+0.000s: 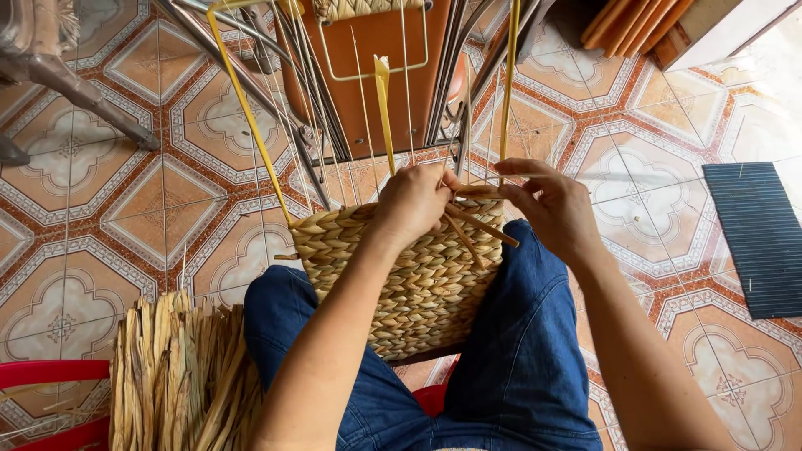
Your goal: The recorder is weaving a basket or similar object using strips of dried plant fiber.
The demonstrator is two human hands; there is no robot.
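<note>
A half-woven straw basket (418, 284) rests on my lap between my knees in blue jeans. Its yellow wire frame (242, 100) rises from the woven part toward the top of the view. My left hand (413, 200) grips the upper edge of the weave near a yellow upright. My right hand (555, 209) pinches a straw strand (480, 224) at the rim beside another yellow upright (508, 83). Loose strand ends stick out between the two hands.
A bundle of dried straw (180, 376) lies at lower left over a red plastic rim (50, 372). A metal-legged chair (376, 75) stands just ahead. A dark ribbed mat (756, 238) lies on the patterned tile floor at right. Wooden sticks (631, 21) lean at top right.
</note>
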